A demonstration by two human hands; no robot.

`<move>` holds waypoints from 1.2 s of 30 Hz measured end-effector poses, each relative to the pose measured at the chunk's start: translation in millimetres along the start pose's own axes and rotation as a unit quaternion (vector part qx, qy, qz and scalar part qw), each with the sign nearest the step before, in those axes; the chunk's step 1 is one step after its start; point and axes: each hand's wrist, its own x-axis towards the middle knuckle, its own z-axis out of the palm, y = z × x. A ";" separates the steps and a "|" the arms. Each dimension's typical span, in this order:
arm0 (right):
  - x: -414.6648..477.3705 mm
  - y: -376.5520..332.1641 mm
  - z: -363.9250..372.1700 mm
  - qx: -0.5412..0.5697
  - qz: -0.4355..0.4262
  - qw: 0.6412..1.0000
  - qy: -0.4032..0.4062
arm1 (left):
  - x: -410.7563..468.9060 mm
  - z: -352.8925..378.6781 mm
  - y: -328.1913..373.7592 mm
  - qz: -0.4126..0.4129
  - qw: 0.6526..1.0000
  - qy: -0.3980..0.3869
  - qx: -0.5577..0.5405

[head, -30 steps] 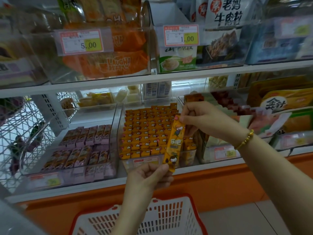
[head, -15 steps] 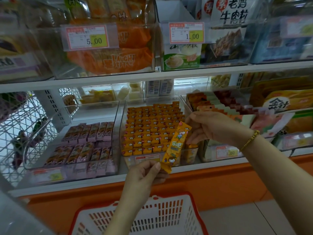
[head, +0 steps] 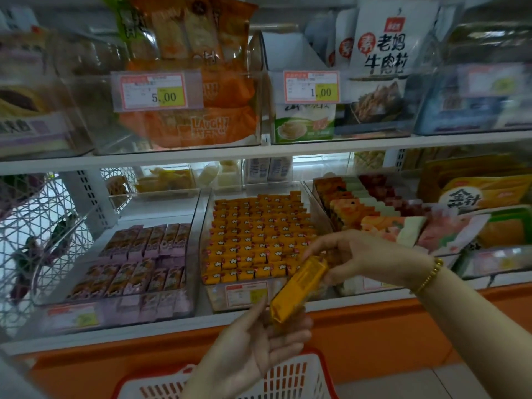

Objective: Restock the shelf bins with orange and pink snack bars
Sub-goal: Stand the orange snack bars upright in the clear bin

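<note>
I hold one orange snack bar [head: 298, 289] slanted in front of the lower shelf. My right hand [head: 359, 256] pinches its upper end. My left hand [head: 259, 344] lies palm up under its lower end, fingers straight, touching it. Behind the bar stands the clear bin [head: 205, 214] packed with rows of orange bars [head: 253, 234]. To its left, another clear bin [head: 193, 226] holds two blocks of pink bars [head: 138, 263], with bare floor at its back.
A red and white shopping basket [head: 293, 378] sits below my hands. The shelf's front edge [head: 144, 329] runs above an orange base panel. Right of the orange bin are bins of mixed packets [head: 374, 214]. An upper shelf [head: 259, 152] carries bins with price tags.
The bar has tipped from nearly upright to a low slant and turned its back side up. My right hand dropped lower. My left hand let go its pinch and opened under the bar.
</note>
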 end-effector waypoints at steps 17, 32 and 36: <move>17.0 -0.7 4.8 0.065 0.107 0.983 0.131 | 26.5 27.7 -4.0 0.447 0.610 0.271 0.596; 25.1 23.8 -12.5 -0.226 -0.040 0.915 0.331 | 77.1 33.7 60.2 0.293 0.557 0.133 0.765; 30.1 27.8 -16.1 -0.227 -0.034 0.914 0.334 | 81.8 26.6 62.2 0.295 0.533 0.169 0.775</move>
